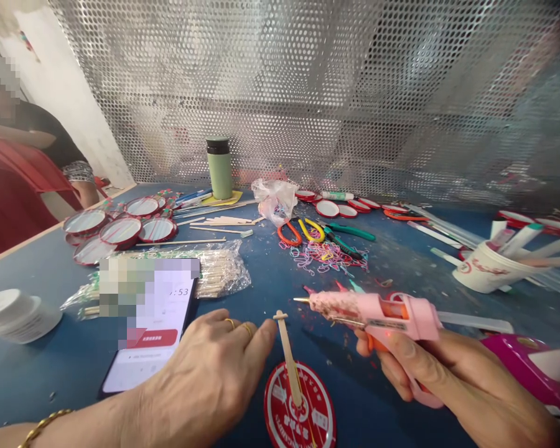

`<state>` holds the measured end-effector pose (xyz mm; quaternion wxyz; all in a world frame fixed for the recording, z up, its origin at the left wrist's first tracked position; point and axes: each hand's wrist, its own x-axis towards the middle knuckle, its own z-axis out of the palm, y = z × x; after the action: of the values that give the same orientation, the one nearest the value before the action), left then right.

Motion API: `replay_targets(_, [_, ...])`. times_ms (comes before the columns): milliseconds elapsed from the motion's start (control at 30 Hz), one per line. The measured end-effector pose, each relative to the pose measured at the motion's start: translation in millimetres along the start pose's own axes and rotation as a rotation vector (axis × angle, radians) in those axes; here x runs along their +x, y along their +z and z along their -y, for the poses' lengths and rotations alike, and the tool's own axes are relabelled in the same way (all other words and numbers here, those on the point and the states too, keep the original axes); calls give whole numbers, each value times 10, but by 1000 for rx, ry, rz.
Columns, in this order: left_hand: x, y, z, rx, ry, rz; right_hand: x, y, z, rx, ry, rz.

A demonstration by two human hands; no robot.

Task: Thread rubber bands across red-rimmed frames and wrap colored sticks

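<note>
Presently, the red disc is on the near side of the tabletop, with its wooden stick pointing to the far edge. I judge it light and stiff, but the thin stick could come loose — the rim seems the safer hold. The pink glue gun is probably light too; better to take its handle, because the metal nozzle may be hot. The left hand has bent fingers, one fingertip at the stick's small crosspiece — whether it pinches, I cannot tell. The right hand is wrapped around the gun's handle.
</note>
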<state>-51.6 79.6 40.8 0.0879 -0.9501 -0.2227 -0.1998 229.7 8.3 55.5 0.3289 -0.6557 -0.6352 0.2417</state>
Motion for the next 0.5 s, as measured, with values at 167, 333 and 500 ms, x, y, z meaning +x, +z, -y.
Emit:
replay_targets(167, [-37, 68, 44, 126, -13, 97, -18, -16, -25, -54, -14, -13])
replay_targets(333, [-39, 43, 50, 156, -18, 83, -19, -19, 17, -43, -17, -11])
replay_targets(500, [-18, -38, 157, 164, -33, -134, -5, -70, -21, -15, -1, -41])
